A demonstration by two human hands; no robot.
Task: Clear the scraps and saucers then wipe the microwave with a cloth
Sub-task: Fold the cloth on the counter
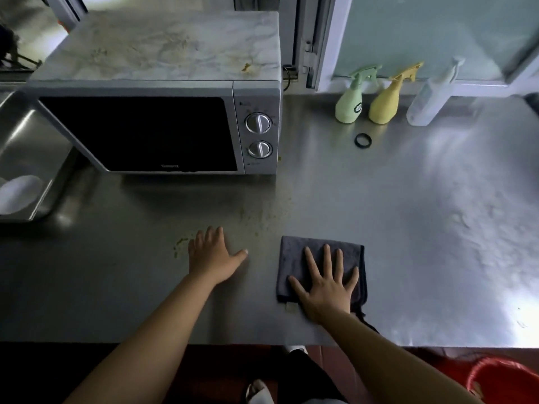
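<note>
The right hand lies flat on the dark cloth on the table, fingers spread. The left hand rests flat beside it, fingers straight. The dirty microwave stands behind them.

Place: a kitchen, plain and working in look.
Worktop: a wide stainless steel counter, with yellowish crumbs and smears on it.
Landmark: a silver microwave at the back of the counter, its top stained.
Left of the microwave: a steel sink sunk into the counter.
Right of the microwave: three spray bottles in a row under a window frame.
In front of the microwave: a dark folded cloth.
</note>
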